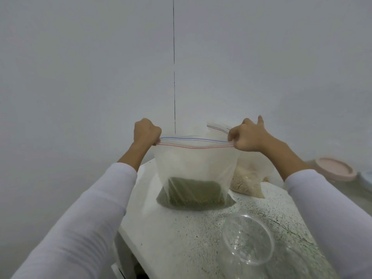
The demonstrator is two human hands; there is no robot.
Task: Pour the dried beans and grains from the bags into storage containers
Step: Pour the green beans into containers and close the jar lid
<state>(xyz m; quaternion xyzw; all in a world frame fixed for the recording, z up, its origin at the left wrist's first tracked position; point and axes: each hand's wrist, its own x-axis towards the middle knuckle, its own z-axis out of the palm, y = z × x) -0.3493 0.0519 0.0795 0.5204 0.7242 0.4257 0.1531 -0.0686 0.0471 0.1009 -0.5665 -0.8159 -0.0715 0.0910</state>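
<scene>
Head view: left hand [148, 132] and right hand [244, 137] each pinch a top corner of the zip bag of green beans [194, 174], holding it upright, its bottom resting on the speckled counter [193, 238]; its zip edge faces up and runs left to right. Behind it stands a second bag of pale grains [246, 182]. An open clear container [248, 239] waits near, front right. Judged next: part the seal evenly, then tip one corner over the container's mouth, slowly, to avoid spilling.
</scene>
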